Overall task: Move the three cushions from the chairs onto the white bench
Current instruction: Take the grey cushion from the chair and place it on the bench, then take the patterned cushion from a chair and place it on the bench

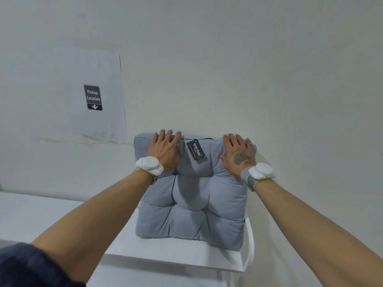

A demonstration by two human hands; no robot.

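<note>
I see the grey cushion point(192, 195) propped on the white bench point(178, 253), its top edge leaning against the wall point(248, 69) behind. My left hand point(164, 149) and right hand point(238, 153) lie flat on that top edge, fingers spread and pressing, not curled around it. A black tag point(196, 150) hangs on the cushion between them, and a "Pickup Location" sign point(93, 97) sits up-left of the cushion.

Soft even light, wide-angle edge distortion

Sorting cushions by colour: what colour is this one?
Plain light grey-blue cushion, tufted; head view.
</note>
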